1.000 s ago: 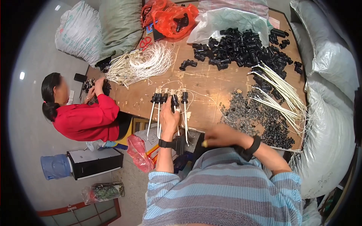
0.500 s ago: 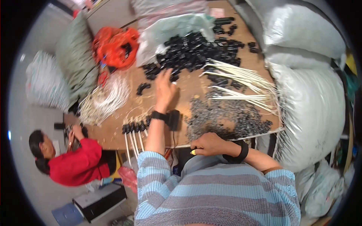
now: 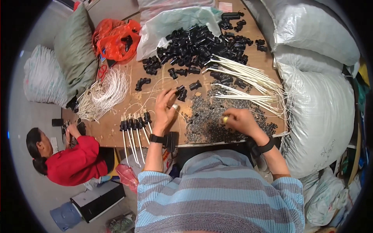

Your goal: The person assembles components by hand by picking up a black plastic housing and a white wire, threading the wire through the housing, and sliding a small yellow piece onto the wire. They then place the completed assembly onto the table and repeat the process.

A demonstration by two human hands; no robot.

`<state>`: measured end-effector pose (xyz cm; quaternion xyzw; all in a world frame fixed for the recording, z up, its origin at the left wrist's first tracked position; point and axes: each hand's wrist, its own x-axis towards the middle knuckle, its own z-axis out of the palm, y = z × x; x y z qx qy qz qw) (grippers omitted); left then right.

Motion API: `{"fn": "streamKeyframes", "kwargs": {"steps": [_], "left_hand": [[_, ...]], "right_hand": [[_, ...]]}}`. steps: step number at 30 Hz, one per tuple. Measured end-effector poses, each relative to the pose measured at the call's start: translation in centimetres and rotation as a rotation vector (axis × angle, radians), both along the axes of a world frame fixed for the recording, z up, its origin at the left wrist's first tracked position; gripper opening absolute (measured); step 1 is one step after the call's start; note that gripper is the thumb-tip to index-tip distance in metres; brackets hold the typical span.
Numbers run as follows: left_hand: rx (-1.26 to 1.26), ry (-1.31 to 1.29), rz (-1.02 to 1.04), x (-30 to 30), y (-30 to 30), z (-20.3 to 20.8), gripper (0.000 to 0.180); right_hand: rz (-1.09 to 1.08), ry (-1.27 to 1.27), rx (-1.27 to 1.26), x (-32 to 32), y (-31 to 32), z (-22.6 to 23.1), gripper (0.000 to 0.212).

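My left hand is over the table with curled fingers, its fingertips on a black plastic fitting. White covering wraps its thumb tip. Another fitting lies just beyond. My right hand hovers at a spread of small grey and dark rings, its fingers pinched together and a yellow wrap on one digit; whatever is between the fingertips is too small to make out. Past both hands rises a heap of black fittings. White rods with thin cords lie to the right.
Rods fitted with black pieces hang over the near edge, left of my arm. A white cord bundle and red plastic bag lie farther left. Stuffed white sacks crowd the right side. A person in red works at the left.
My left hand has drawn back from the heap toward me, and loose fittings now lie near it. From the table's near edge, my right hand has moved forward and right, to the rings.
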<state>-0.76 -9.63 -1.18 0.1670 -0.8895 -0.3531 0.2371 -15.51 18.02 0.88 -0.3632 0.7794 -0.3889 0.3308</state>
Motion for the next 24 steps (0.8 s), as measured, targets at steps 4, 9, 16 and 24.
{"fn": "streamKeyframes", "kwargs": {"steps": [4,9,16,24], "left_hand": [[-0.135,-0.306,0.06,5.5,-0.8,-0.9,0.033],[-0.123,-0.329,0.225,5.2,0.0,0.8,0.028],[-0.224,-0.204,0.05,-2.7,1.4,-0.9,0.028],[0.408,-0.201,0.067,-0.2,3.1,-1.7,0.04]], "right_hand": [[-0.202,0.361,-0.004,-3.1,2.2,-1.3,0.02],[-0.235,0.572,-0.009,-4.9,4.2,-1.3,0.021],[-0.213,0.887,0.205,-5.5,4.1,-2.3,0.013],[0.045,0.786,-0.154,-2.5,2.5,1.1,0.02]]}}
